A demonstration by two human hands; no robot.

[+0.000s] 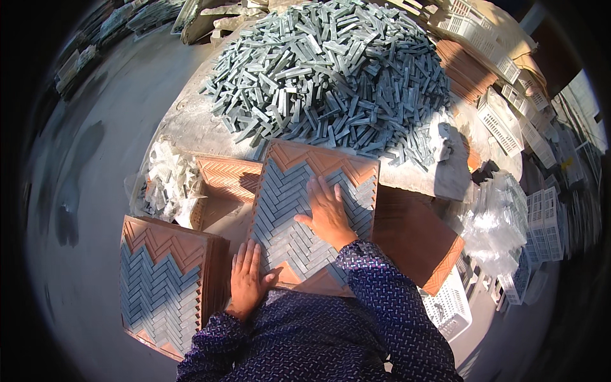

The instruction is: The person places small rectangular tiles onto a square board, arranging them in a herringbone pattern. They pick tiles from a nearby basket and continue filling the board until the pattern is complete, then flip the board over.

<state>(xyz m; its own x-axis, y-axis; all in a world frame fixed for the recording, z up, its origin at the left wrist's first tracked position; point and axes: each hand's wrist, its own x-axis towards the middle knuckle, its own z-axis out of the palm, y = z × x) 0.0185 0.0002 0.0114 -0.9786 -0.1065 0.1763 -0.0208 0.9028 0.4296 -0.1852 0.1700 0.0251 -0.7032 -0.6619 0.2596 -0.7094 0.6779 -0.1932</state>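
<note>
Before me a terracotta-coloured mould tray (319, 153) is set with narrow grey stone strips (281, 191) in a herringbone pattern. My right hand (328, 210) lies flat on the strips near the middle, fingers spread and holding nothing. At the tray's lower left edge is my left hand (248, 279), its palm down and thumb apart; whether it presses on the edge cannot be told. Bare herringbone grooves show along the tray's far end, and corner parts of its near end are bare too. Sleeve and forearm cover the lower right part.
A big heap of loose stone strips (329, 71) covers the worktable (186, 117). At left stands a stack of trays with a filled one (160, 286) on top. Scraps fill a container (169, 184). White plastic crates (448, 305) and a plastic-wrapped stack (496, 224) are at right.
</note>
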